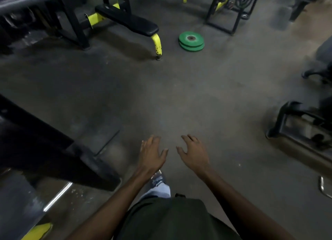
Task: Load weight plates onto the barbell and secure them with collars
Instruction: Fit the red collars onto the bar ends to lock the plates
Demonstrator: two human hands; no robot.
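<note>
Both hands, left (152, 153) and right (195, 152), spread empty above floor (197, 96), two green plates (191, 41) stacked beyond, beside bench (129, 22)

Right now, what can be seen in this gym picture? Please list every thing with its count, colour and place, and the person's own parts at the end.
plates: two, green, stacked flat on the floor, upper middle.
bench: one, black pad on a black and yellow frame, upper left, left of the plates.
rack: one, black frame, top right of centre; dark plates seem to hang on it.
machine: one, black, left edge, blurred.
frame: one, black, right edge, blurred.
floor: one, grey, bare in the middle.
shoe: one, dark, bottom centre, under the left wrist.
left hand: one, open, empty, above the floor.
right hand: one, open, empty, beside the left.
</note>
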